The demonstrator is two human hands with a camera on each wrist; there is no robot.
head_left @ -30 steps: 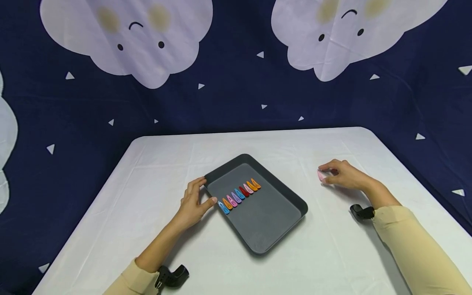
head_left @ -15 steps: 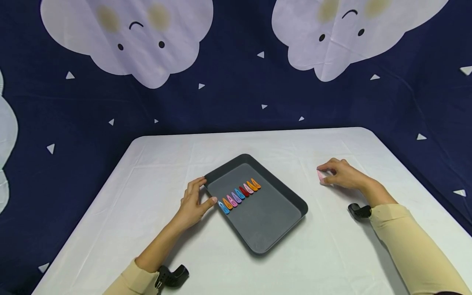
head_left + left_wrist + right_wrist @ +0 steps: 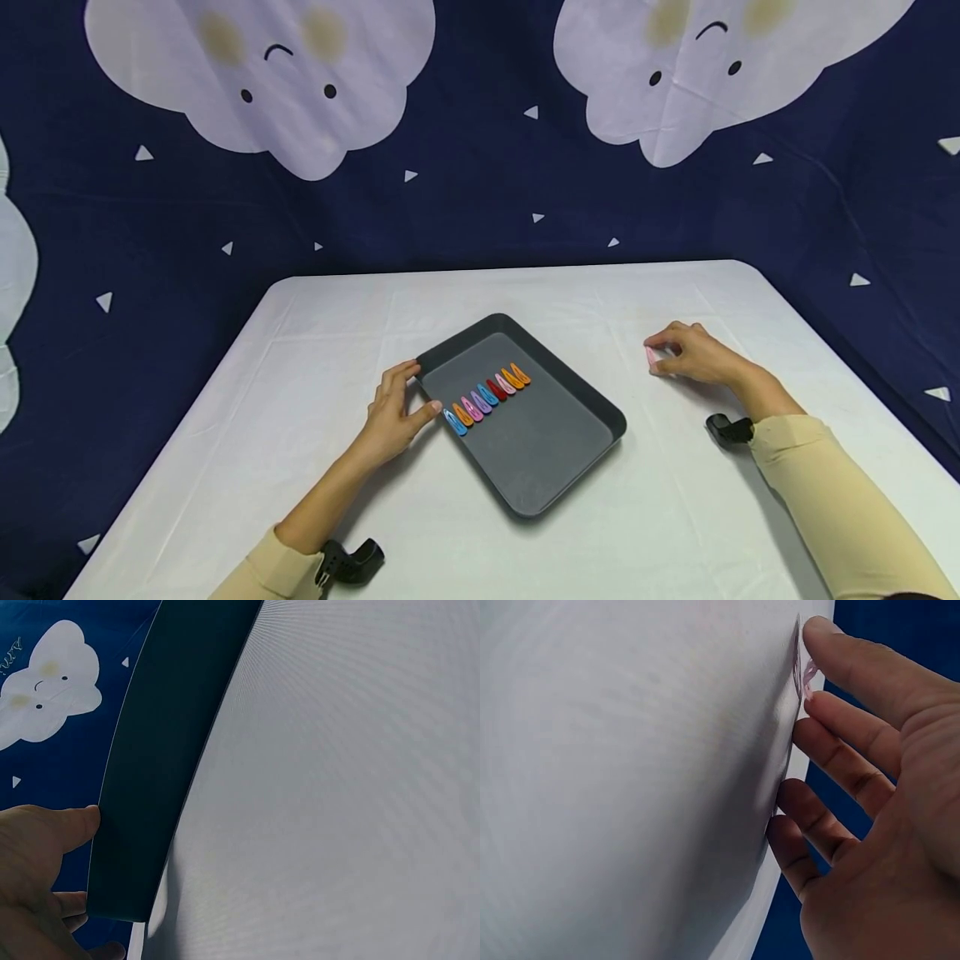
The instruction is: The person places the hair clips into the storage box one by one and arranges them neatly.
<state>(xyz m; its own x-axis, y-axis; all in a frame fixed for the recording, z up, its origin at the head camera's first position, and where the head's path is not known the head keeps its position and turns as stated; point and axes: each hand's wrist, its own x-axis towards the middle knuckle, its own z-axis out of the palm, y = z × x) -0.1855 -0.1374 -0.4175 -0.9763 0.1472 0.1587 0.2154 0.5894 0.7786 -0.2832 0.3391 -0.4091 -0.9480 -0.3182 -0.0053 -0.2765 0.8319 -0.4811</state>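
A dark grey baking tray (image 3: 540, 454) lies slantwise on the white table. Inside it, a row of colourful snap hair clips (image 3: 481, 401) runs from the left rim inward. At the tray's left corner my left hand (image 3: 390, 421) rests with fingers spread and thumb against the rim; the left wrist view shows the thumb (image 3: 82, 827) touching the tray's side (image 3: 157, 772). Out to the right, my right hand (image 3: 696, 356) pinches a pink hair clip (image 3: 652, 357) between thumb and fingertip, low at the tabletop. The right wrist view shows only part of that clip (image 3: 808, 675).
The white cloth-covered table (image 3: 337, 333) ends at a dark blue backdrop (image 3: 480, 225) with clouds and triangles. Black wrist-worn devices (image 3: 354, 562) sit below both wrists.
My right hand has shifted very slightly left with the pink clip turning more edge-on. The left hand, tray and row of clips have stayed put.
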